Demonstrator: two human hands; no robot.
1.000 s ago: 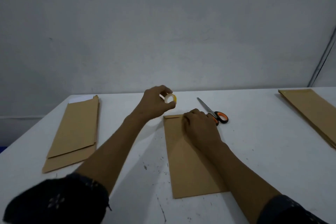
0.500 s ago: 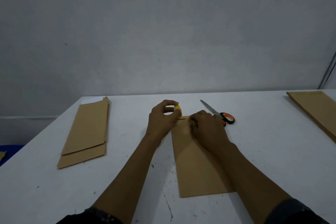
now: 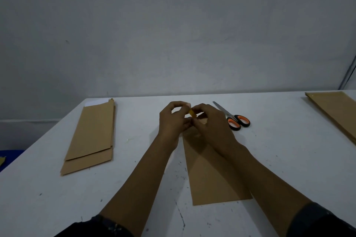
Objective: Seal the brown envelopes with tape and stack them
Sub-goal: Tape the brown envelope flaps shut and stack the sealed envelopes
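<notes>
Envelope (image 3: 212, 169) lies lengthwise, top under hands (image 3: 194, 119).

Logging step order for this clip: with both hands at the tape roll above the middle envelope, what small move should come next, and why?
Probably draw a short strip off the tape roll. The left hand holds it, and the right hand pinches at its edge. The middle envelope lies flat beneath them with no tape visible on it, and the scissors lie untouched beside the right hand.
</notes>
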